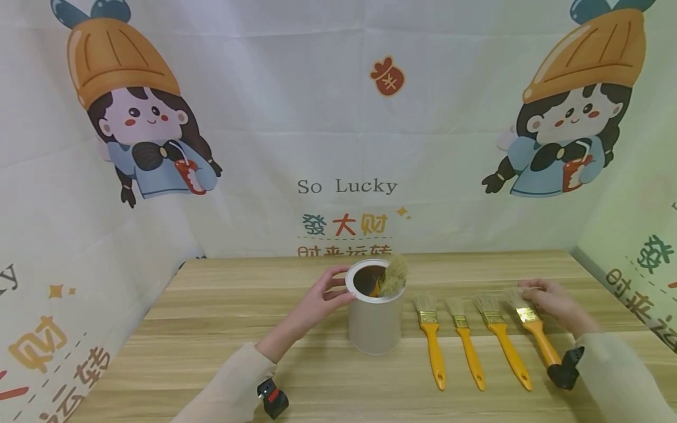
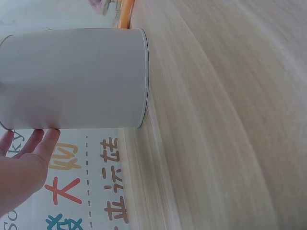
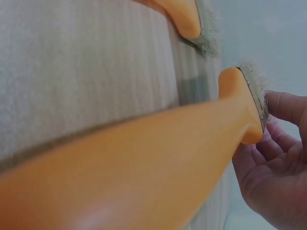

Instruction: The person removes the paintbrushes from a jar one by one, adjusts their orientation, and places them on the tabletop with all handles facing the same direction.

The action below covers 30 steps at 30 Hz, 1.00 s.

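Observation:
A pale round can (image 1: 374,329) stands upright on the table, with a paintbrush (image 1: 394,276) inside, bristles up over the rim. My left hand (image 1: 324,296) holds the can near its top, thumb at the front of the rim and fingers round the far left side; the fingertips (image 2: 47,139) touch its wall in the left wrist view. To the far right, my right hand (image 1: 555,302) pinches another paintbrush (image 1: 535,332) at the bristle end. That brush's orange handle (image 3: 144,163) runs large across the right wrist view, pointing back towards the wrist.
Three more orange-handled paintbrushes lie in a row between can and right hand: a wide one (image 1: 432,341), a narrow one (image 1: 466,346) and another wide one (image 1: 502,341). Bristles face the back. A printed cloth (image 1: 254,147) hangs behind the wooden table (image 1: 185,341).

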Each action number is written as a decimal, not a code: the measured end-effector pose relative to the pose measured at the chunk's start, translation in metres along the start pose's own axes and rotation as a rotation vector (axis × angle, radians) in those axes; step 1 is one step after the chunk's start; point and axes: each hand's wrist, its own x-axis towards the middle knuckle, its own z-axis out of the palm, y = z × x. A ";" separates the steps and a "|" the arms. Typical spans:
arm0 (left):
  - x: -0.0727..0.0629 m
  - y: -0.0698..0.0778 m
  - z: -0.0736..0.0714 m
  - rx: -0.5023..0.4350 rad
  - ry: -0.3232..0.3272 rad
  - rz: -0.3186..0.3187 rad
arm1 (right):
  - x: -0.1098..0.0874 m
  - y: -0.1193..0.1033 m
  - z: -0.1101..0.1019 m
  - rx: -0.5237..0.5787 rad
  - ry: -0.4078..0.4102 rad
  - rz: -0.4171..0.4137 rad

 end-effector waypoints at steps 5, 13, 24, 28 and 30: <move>0.000 0.000 0.000 0.001 -0.003 -0.011 | 0.002 0.006 0.003 -0.007 0.022 0.008; -0.001 0.007 0.000 -0.008 -0.022 -0.031 | 0.001 0.006 0.006 -0.035 0.045 0.026; 0.000 0.000 0.000 0.005 0.001 -0.008 | -0.003 0.010 0.002 -0.071 0.051 0.038; 0.000 -0.001 -0.001 0.002 0.001 -0.013 | -0.005 0.009 0.001 -0.068 0.032 0.028; 0.000 -0.001 -0.001 0.004 0.002 -0.017 | -0.006 0.008 0.000 -0.080 0.038 0.017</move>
